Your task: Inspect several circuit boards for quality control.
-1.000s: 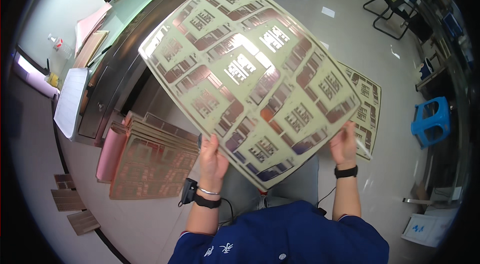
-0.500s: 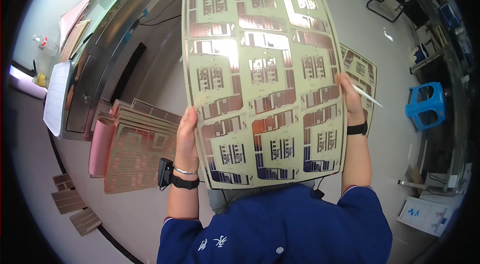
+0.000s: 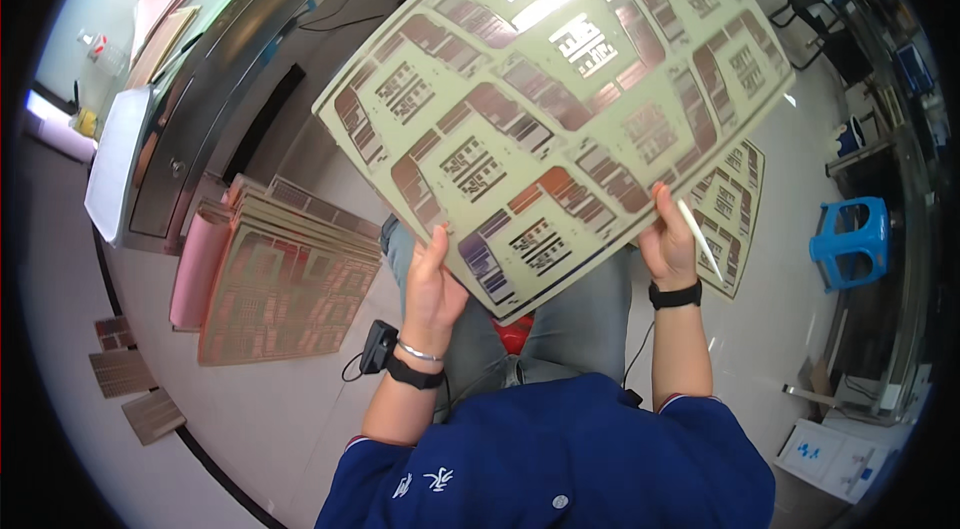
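Above the lap [image 3: 592, 314], patterned panel [image 3: 555, 129] swung askew since earlier, left fingers [image 3: 434, 254] and right fingers [image 3: 664, 204] pinching its edges.

The big circuit-board panel [image 3: 545, 129], slanting between left hand [image 3: 435, 284] and right hand [image 3: 668, 239], blocks the way forward. Leftward, a stack of standing panels [image 3: 285, 294] obstructs, with a passable gap before the left wrist. Rightward, another patterned panel [image 3: 738, 219] crowds behind the white pen [image 3: 701, 241]; a wider passage separates it from the blue stool [image 3: 855, 246].
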